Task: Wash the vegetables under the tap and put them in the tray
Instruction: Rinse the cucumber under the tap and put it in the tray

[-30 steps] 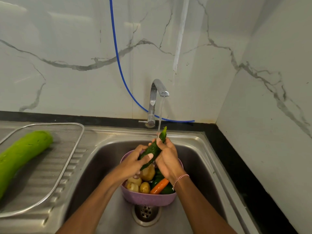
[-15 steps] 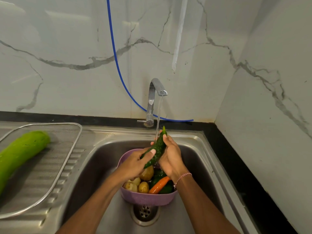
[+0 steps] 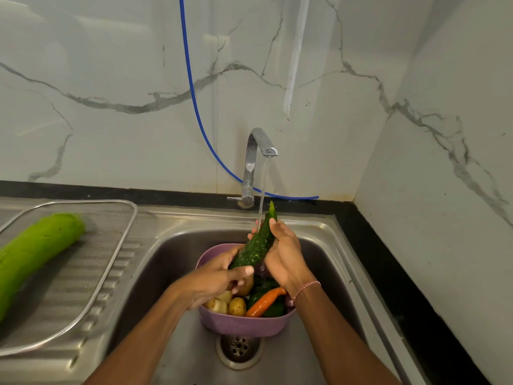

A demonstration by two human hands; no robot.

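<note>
Two hands are on the dark green cucumber (image 3: 256,245) at the centre of the frame, tilted tip-up right under the thin stream of water (image 3: 263,187) running from the tap (image 3: 256,151): the left hand (image 3: 219,276) wraps its fingers round the lower end, while the right hand (image 3: 286,254) clasps the upper part, thumb laid near the tip. Below them, in the sink (image 3: 166,273), sits a purple bowl (image 3: 241,326) with potatoes (image 3: 237,305), a carrot (image 3: 263,301) and more green vegetables, just above the drain (image 3: 239,350). Over at the left edge, the wire-rimmed tray (image 3: 126,237) rests on the draining board (image 3: 63,365) with a big pale green gourd (image 3: 36,251) lying in it.
</note>
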